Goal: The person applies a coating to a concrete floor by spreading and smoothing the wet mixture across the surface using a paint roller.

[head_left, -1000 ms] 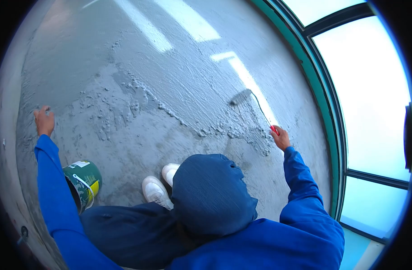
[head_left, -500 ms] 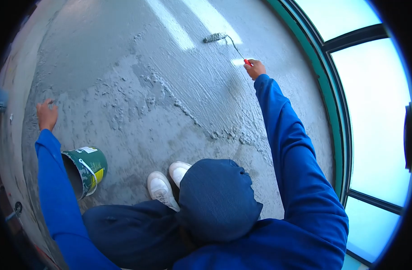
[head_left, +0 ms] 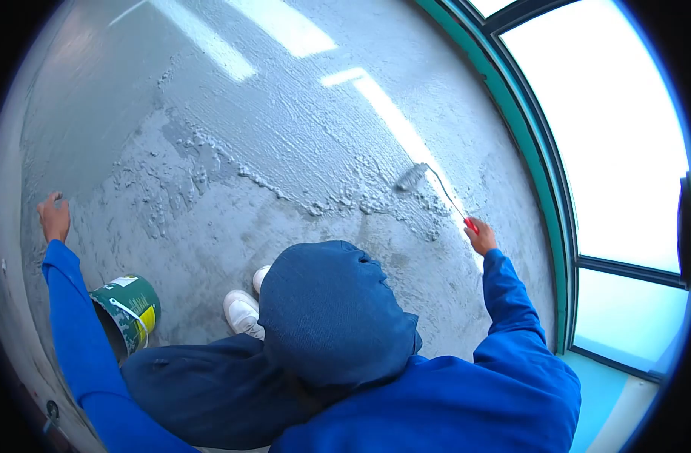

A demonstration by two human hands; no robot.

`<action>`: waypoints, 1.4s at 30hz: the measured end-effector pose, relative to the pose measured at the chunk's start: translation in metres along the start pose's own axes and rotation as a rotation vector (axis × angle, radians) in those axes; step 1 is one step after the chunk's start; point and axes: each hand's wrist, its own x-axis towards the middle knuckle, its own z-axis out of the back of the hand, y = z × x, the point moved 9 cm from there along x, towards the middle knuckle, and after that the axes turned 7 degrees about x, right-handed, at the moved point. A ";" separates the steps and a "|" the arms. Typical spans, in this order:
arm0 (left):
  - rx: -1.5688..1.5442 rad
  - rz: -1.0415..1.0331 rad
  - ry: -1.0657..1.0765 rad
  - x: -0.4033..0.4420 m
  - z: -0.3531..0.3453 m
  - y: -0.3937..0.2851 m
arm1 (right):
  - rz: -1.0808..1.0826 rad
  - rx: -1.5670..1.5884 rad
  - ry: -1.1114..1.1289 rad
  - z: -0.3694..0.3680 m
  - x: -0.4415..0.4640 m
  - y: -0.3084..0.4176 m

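My right hand (head_left: 481, 236) is closed around the red handle (head_left: 472, 224) of a paint roller. The roller's sleeve (head_left: 413, 177) is coated in grey and touches the wet, ridged coating (head_left: 307, 143) near its lower edge. Off to the left, my left hand (head_left: 55, 217) is held out over the floor, fingers loosely bent and apart, with nothing visible in it. Below that hand a green bucket (head_left: 140, 300) with a white handle lies tipped on its side, its mouth partly hidden by my left sleeve.
Bare grey floor (head_left: 202, 234) with rough splatters lies between my shoes (head_left: 242, 309) and the coating. A green-framed window wall (head_left: 545, 181) runs along the right side. A pale ledge (head_left: 13, 302) borders the left. My dark-capped head hides part of the floor.
My right hand has pulled the roller back toward me and to the right, across the coating. The view has shifted, and my left hand keeps a similar pose.
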 end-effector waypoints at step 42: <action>0.040 -0.016 -0.055 -0.028 0.034 -0.045 | 0.081 0.096 0.114 -0.021 -0.036 0.106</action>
